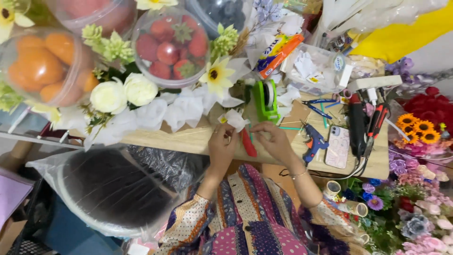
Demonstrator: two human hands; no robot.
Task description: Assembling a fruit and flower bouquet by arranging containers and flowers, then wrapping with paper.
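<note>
Patterned sleeves (245, 222) nearest — left hand (222, 148), right hand (276, 141) pinching half-hidden white flower (234, 119).

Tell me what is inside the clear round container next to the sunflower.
The clear round container holds red strawberries with green tops. Its lower edge is covered by white flowers, so the bottom layer cannot be seen.

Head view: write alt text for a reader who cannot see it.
Two bare hands, left hand and right hand, hold a small white fabric flower over a cluttered wooden table. Nearby lie a green tape dispenser, a blue glue gun, a phone and clear domes of strawberries and oranges.
</note>
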